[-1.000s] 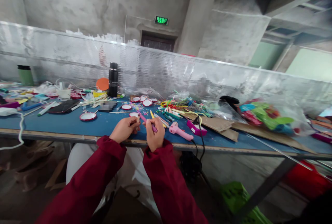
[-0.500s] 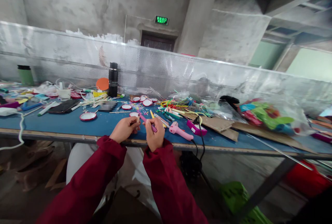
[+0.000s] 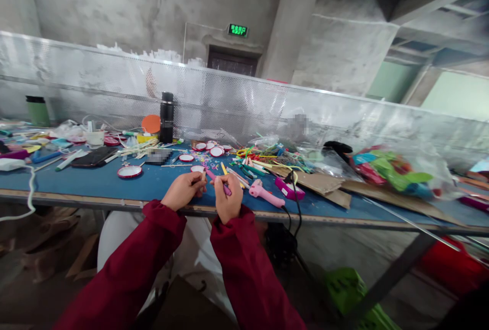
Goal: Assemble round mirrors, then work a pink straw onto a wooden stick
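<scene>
Both my hands rest at the front edge of a blue table (image 3: 95, 185). My left hand (image 3: 183, 190) is closed, pinching a short pale stick (image 3: 204, 174) that points up. My right hand (image 3: 228, 198) is closed round a thin pink stick (image 3: 211, 174) whose tip slants toward the pale one. The two sticks nearly meet between my hands. A pink glue gun (image 3: 264, 193) lies just right of my right hand, its black cord hanging over the table edge.
Red-rimmed round lids (image 3: 129, 171), coloured sticks (image 3: 252, 163) and cardboard (image 3: 317, 183) litter the table. A black bottle (image 3: 166, 116) stands at the back against a perforated metal screen (image 3: 244, 103). A plastic bag of coloured parts (image 3: 397, 169) sits at the right. A green crate (image 3: 351, 294) is on the floor.
</scene>
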Action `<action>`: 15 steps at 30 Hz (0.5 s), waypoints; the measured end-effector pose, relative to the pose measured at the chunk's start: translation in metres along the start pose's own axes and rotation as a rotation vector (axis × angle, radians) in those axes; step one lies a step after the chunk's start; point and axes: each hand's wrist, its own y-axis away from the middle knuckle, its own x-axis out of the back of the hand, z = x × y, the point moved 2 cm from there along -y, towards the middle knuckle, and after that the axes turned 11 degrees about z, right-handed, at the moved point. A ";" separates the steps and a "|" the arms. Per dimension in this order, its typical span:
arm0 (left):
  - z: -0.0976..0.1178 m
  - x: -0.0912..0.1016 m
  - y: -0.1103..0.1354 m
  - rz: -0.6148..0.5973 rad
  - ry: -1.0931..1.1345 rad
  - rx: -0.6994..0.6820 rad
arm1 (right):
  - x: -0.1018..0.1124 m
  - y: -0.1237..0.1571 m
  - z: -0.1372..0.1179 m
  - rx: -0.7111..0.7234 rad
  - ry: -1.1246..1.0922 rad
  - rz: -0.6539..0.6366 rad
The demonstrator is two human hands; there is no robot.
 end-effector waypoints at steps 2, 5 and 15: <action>-0.001 0.000 0.000 -0.004 0.008 0.006 | 0.000 0.000 0.000 -0.002 0.002 -0.002; -0.001 0.000 0.000 -0.004 0.010 0.006 | 0.000 0.000 0.000 0.005 0.013 -0.011; -0.001 -0.001 0.000 0.005 -0.013 -0.006 | 0.000 0.001 0.002 -0.001 -0.005 0.001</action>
